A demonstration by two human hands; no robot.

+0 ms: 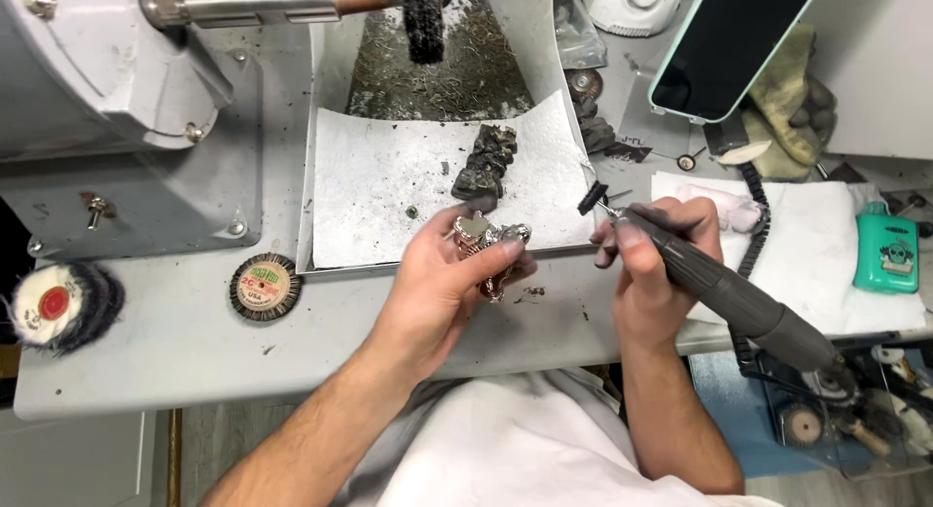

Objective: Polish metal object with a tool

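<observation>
Silver metal gleamed in the left hand (442,283), whose fingers were clamped around a small ring-like piece (483,237) just in front of the white paper towel (379,186). Fingers of the right hand (653,264) were wrapped around a grey rotary handpiece (724,293); its long axis ran from lower right to upper left, its dark brush tip (592,198) pointing up-left, just beside the piece.

Bright, even overhead light; soft short shadows under both hands. Mild glare on the white paper towel (389,176). Focus sharp centrally; edges slightly bowed.
</observation>
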